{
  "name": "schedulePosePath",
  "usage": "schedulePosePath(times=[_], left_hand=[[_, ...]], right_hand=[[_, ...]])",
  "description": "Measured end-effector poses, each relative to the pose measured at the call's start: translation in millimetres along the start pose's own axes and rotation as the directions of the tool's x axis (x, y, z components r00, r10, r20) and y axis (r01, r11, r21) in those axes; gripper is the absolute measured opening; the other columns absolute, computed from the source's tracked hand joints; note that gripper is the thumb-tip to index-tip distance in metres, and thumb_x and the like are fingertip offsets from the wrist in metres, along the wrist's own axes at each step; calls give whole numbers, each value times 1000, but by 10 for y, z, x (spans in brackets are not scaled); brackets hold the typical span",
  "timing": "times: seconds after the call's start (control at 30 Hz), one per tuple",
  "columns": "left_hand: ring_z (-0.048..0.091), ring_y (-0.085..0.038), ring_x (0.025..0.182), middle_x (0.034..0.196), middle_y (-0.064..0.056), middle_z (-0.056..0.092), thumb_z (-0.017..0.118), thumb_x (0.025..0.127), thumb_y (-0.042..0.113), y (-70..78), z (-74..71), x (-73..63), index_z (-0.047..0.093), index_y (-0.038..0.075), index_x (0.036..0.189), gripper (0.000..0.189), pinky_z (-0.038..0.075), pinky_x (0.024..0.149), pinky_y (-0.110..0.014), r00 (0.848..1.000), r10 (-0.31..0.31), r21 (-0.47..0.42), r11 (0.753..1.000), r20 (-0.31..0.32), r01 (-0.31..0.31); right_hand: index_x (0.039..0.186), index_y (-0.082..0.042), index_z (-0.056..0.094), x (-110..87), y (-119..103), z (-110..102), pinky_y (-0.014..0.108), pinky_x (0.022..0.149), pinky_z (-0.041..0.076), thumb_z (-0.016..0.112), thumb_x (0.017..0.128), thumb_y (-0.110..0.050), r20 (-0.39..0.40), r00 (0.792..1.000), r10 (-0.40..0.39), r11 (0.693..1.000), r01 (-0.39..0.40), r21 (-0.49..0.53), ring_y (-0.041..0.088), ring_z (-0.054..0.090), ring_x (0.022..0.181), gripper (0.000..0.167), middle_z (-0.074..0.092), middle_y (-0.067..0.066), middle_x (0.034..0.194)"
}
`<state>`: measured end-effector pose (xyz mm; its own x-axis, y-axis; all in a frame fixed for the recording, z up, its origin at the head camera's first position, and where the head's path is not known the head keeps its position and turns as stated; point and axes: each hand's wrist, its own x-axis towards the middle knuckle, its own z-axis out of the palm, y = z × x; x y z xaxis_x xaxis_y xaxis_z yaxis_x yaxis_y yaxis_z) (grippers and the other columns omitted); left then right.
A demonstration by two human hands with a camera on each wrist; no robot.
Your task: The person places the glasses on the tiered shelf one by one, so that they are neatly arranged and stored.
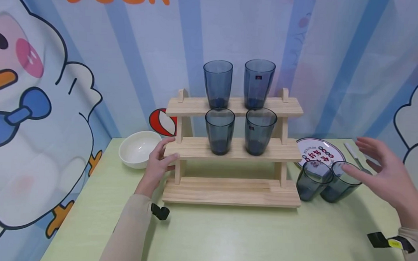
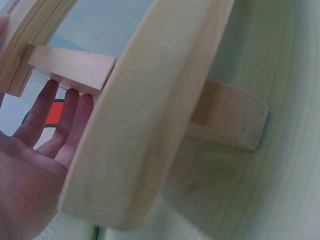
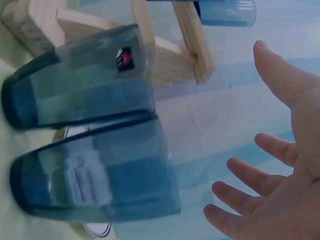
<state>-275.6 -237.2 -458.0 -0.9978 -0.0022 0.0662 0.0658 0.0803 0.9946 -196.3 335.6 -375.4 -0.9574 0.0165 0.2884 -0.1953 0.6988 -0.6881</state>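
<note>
A three-tier wooden rack (image 1: pixel 231 192) stands on the table. Two blue-grey glass tumblers, left (image 1: pixel 217 84) and right (image 1: pixel 259 84), are upright on its top tier; two more, left (image 1: pixel 219 131) and right (image 1: pixel 260 131), stand on the middle tier. My left hand (image 1: pixel 156 167) holds the rack's left side at the middle tier, thumb in front, fingertips against the upright (image 2: pixel 72 65). My right hand (image 1: pixel 385 173), fingers spread and holding nothing, hovers by two tumblers, the nearer-to-rack one (image 1: pixel 311 183) and the outer one (image 1: pixel 337 186), standing side by side on the table.
A white bowl (image 1: pixel 131 152) sits left of the rack, behind my left hand. Right of the rack, a patterned plate (image 1: pixel 322 149) lies behind the two table tumblers, and a light-handled utensil (image 1: pixel 351 151) lies beside it. A printed curtain (image 1: pixel 148 65) hangs behind the table (image 1: pixel 225 240).
</note>
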Motion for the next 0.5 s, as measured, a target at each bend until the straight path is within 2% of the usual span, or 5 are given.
schedulePosePath(times=[0.33, 0.5], left_hand=[[58, -37, 123, 151, -14, 53, 69, 101, 16, 8, 2, 8, 50, 26, 153, 56, 55, 99, -62, 1000, 5, -10, 1000, 10, -5], [58, -37, 123, 151, -15, 52, 69, 101, 16, 0, -11, 6, 50, 26, 153, 56, 56, 98, -62, 1000, 8, -12, 1000, 10, -8]], right_hand=[[169, -8, 7, -109, 383, 70, 81, 112, 17, 75, 99, -23, 81, 995, 61, 997, -65, 52, 70, 17, 145, 98, 12, 40, 166], [168, -5, 5, -141, 509, 144, 84, 108, 19, 72, 101, -22, 103, 993, 62, 996, -68, 56, 72, 20, 141, 97, 16, 43, 163]])
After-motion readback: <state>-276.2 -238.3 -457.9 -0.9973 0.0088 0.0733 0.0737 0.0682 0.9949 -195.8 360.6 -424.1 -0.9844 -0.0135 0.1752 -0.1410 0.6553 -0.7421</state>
